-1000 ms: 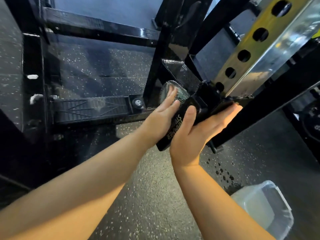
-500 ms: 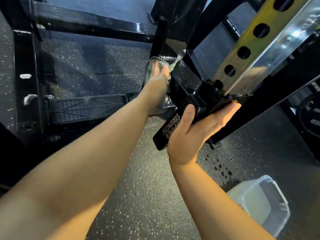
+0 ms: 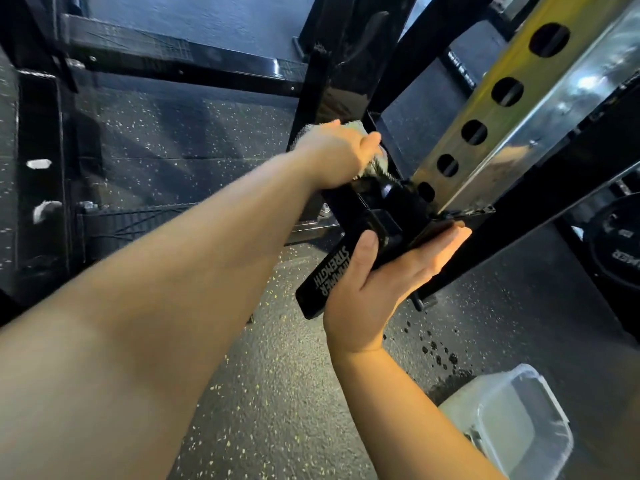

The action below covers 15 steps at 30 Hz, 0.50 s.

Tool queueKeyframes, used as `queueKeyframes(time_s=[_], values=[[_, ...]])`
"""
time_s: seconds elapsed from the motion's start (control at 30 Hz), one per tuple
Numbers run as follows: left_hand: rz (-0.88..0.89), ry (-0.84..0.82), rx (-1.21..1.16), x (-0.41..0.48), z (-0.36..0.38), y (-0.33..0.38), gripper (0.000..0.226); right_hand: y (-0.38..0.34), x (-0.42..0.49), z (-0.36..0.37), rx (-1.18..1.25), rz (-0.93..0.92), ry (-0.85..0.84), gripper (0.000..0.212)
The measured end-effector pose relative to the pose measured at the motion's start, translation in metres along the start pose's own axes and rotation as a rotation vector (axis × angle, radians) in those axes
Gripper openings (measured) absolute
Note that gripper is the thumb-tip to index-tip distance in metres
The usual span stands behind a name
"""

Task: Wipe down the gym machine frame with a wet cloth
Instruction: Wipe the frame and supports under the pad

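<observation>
**Cloth held to the frame upright, bracket steadied from below**

The cloth is pressed against the black upright of the machine frame by the left hand, at the middle of the view and a little to the far side. The cloth is bunched beneath the palm, with pale folds showing above and below the hand. The thumb is laid over it on the right, while the fingers are largely hidden behind the back of the hand and appear closed around the bundle.

Nearer and to the right, a black bracket bearing white lettering is held by the right hand. The thumb is set against the lettered face, and the straight fingers are spread underneath, so the bracket is clasped between them.

A chrome bar pierced by a row of round holes is seen rising to the far right from the bracket. A clear plastic tub is placed on the speckled rubber floor at the near right, with dark water drops scattered just beyond it. A weight plate is partly visible at the right edge.
</observation>
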<state>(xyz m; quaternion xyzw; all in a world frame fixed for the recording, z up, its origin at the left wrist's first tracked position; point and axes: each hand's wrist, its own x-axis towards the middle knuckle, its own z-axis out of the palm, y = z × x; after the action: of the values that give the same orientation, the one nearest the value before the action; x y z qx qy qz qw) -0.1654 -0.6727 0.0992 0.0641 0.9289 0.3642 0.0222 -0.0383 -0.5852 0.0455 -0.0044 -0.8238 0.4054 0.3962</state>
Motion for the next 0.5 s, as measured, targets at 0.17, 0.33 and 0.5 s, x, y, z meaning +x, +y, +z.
queueKeyframes(time_s=[0.17,0.33,0.5], values=[[-0.005,-0.012,-0.168,-0.013,0.004,0.004,0.05,0.002,0.0,0.0,-0.012,-0.011,-0.004,0.083],[0.109,-0.061,-0.489,-0.048,0.012,0.008,0.053,0.002,0.0,-0.001,-0.021,-0.017,-0.006,0.08],[0.025,0.051,-0.148,0.0,0.003,-0.017,0.048,0.004,-0.003,-0.002,-0.012,-0.026,-0.014,0.078]])
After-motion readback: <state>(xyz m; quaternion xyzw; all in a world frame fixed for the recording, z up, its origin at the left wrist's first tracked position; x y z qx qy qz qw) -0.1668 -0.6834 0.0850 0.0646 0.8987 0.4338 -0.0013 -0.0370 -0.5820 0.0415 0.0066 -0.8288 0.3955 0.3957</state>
